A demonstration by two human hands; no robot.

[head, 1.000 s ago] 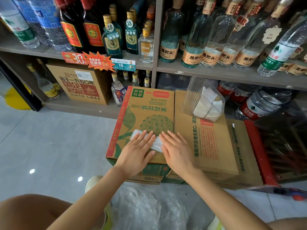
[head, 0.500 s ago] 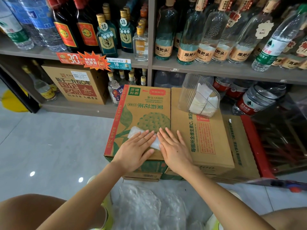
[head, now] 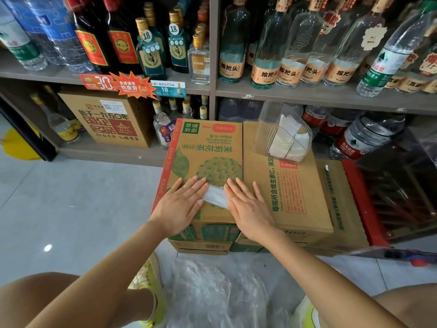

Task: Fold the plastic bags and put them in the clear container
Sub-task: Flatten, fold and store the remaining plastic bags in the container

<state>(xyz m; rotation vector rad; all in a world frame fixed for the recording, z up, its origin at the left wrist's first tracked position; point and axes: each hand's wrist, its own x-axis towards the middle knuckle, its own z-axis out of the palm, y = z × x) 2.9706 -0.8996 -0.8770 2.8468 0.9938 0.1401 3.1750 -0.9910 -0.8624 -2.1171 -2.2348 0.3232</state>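
both hands flat, l grip (head: 182, 204), r grip (head: 248, 204), plastic bag (head: 215, 197) btwn, under fingers

Left hand (head: 183, 204) and right hand (head: 248, 207) lie flat, fingers straight, pressing a folded plastic bag (head: 215, 197) onto the green-printed carton (head: 208, 147). Clear container (head: 281, 131), tilted, holds folded bags on the adjoining brown carton (head: 295, 185). Loose plastic bags (head: 212, 294) heaped on the floor between the shoes. Bottle shelves (head: 307, 95) behind.

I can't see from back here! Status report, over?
Left hand, right hand flat, pressing bag on box. Container beyond right hand, folded bags inside. Path clear.
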